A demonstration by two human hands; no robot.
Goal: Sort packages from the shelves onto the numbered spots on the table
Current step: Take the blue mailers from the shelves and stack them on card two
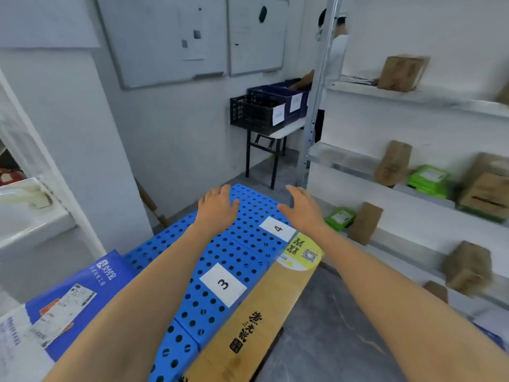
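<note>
Left hand [217, 206] and right hand [303, 206] extended, fingers relaxed, empty, above blue perforated plastic table [248, 249]; white labels "3" [222, 284] and "4" [278, 229] on it; brown cardboard boxes [402, 73] on white shelves [413, 97].

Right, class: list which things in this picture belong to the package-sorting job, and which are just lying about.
Belongs to the job:
blue table
label 3
label 4
shelves
brown packages
green packages
blue mailer bag

Just lying about:
whiteboards
black crate
blue crate
white basin
</note>
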